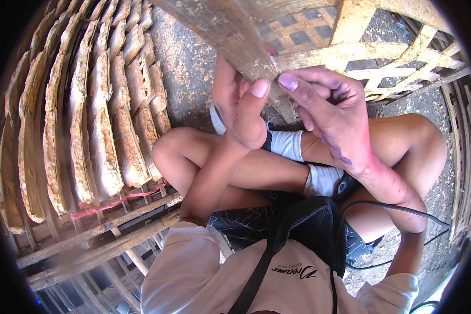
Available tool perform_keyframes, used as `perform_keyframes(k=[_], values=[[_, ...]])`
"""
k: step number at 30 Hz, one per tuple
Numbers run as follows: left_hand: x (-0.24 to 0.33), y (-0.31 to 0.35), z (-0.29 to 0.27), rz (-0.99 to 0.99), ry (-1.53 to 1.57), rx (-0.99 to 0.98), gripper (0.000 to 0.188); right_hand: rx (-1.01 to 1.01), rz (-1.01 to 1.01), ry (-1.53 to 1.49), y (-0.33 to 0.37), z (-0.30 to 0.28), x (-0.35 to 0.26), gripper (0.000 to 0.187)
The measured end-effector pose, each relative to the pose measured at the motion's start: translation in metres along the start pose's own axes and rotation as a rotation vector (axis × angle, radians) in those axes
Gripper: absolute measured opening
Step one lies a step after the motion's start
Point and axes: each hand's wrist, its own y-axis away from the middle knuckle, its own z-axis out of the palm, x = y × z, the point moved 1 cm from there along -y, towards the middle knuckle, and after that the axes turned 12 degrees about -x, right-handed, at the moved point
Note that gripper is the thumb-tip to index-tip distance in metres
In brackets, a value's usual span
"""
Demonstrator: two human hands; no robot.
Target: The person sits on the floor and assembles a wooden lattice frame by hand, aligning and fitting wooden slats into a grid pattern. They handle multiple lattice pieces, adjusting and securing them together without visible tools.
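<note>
My left hand (pixel 248 125) is wrapped round the tapering lower end of a wooden board (pixel 227 39). Its thumb presses on the front, while the other fingers go behind the wood and are partly hidden. Close by on the right, my right hand (pixel 343 112) has its thumb and fingers drawn together at the board's edge. Purple and pink stains mark that hand and wrist. What it pinches, if anything, is hidden. A woven bamboo panel (pixel 345 55) of pale crossing strips meets the board just above both hands.
Rough-edged slabs (pixel 102 141) stand in curved rows at the left, beside bamboo poles (pixel 104 230) and a pink string (pixel 120 200). My crossed legs (pixel 214 152) lie under my hands. A black cable (pixel 403 206) loops past my right arm. Wooden slats (pixel 458 152) line the right side.
</note>
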Motion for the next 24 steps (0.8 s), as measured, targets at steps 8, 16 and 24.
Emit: perform_keyframes(k=[8, 16, 24], values=[[-0.001, 0.002, 0.002, 0.005, 0.005, -0.023, 0.055, 0.029, 0.103, -0.235, 0.002, 0.005, 0.002, 0.019], [-0.007, 0.004, -0.007, 0.045, 0.037, -0.083, 0.052, 0.063, 0.007, -0.039, 0.004, 0.009, 0.001, 0.010], [-0.001, 0.000, 0.003, 0.019, 0.163, -0.007, 0.048, 0.049, -0.325, 0.915, -0.001, -0.009, 0.005, 0.010]])
